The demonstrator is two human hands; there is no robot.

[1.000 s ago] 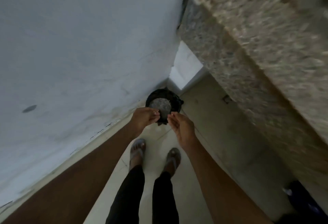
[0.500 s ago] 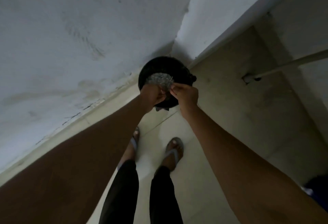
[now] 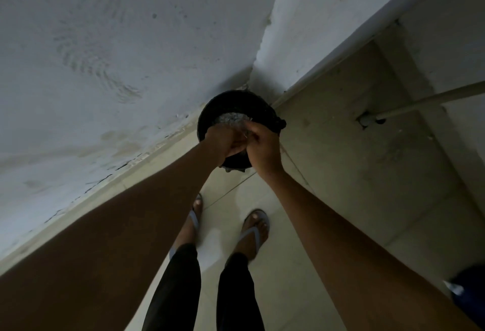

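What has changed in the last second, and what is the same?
Both hands went forward to the black bin and came together: the left hand and the right hand, apart before, now touch, their fingers holding the grey crumpled wad over it. The bin stayed in the corner.
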